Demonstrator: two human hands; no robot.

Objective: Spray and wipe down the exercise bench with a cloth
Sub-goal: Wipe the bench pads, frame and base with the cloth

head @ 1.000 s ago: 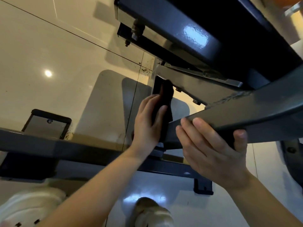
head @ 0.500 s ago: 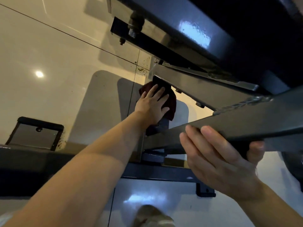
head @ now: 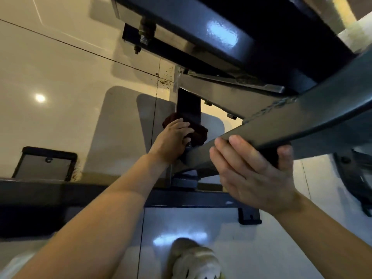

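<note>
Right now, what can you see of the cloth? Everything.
The cloth is dark maroon, soft-looking fabric, bunched up rather than spread flat. It sits against the lower part of the dark upright post of the bench frame, wrapped partly round it. The left hand presses it to the post, fingers over it, so only its edges show on either side of the hand. Nothing else touches it.

Open tiled floor fills the left of the frame; at centre the upright post, slanted beam and low crossbar crowd the passage
</note>
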